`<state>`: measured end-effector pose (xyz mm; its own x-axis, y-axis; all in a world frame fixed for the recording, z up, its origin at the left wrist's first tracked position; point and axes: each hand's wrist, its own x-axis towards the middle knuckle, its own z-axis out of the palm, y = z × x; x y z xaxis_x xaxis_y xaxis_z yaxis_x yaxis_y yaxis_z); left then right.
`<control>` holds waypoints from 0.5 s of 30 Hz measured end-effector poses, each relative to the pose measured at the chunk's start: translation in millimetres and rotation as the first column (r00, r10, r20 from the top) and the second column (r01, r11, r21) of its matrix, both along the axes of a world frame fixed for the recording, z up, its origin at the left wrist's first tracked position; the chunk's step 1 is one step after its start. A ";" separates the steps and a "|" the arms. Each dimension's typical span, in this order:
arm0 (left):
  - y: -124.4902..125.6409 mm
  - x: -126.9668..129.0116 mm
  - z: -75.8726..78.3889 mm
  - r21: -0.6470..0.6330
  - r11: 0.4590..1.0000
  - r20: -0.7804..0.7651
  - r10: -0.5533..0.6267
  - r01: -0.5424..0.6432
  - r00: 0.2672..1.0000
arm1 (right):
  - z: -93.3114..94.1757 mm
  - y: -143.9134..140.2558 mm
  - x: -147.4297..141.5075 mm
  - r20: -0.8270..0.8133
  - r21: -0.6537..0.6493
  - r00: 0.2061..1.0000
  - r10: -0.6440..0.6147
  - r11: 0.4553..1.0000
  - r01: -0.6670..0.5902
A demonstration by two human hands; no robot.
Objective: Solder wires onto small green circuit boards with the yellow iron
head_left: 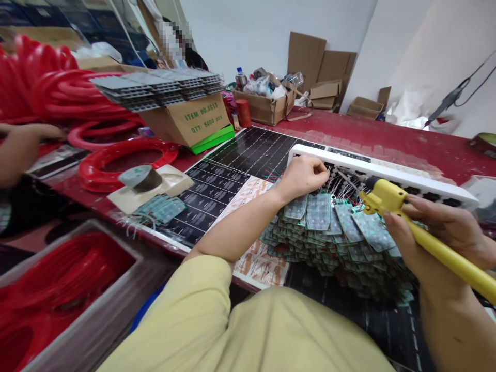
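Along the white strip (387, 172), flat green boards (319, 213) overlap.

The person wears a pale yellow, short-sleeved top (292, 330).

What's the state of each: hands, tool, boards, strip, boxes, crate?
Left hand: fingers bent at the wires, grip unclear
Right hand: closed around the yellow tool
Yellow tool: held, tip toward the wires
Circuit boards: heaped, overlapping
White strip: lying lengthwise beyond the boards
Lettered carton: grey panels stacked on top
Clutter box: open, full
Crate: open, red coils inside
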<state>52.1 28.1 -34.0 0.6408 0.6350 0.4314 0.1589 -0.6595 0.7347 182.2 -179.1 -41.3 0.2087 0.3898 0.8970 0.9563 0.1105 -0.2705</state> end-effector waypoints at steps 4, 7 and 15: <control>0.0 0.0 1.0 -0.023 1.000 -0.009 -0.021 0.020 1.000 | -7.1 1.3 4.8 -0.013 -0.103 1.000 -0.022 0.995 0.021; -0.5 -0.3 2.5 -0.030 0.999 -0.013 -0.033 0.032 0.999 | -6.7 2.6 2.7 -0.028 -0.123 1.000 0.008 0.992 -0.011; 0.8 0.1 1.9 -0.024 0.999 -0.001 -0.029 0.029 1.000 | 1.4 10.8 -2.4 -0.007 -0.143 0.999 0.049 0.988 -0.049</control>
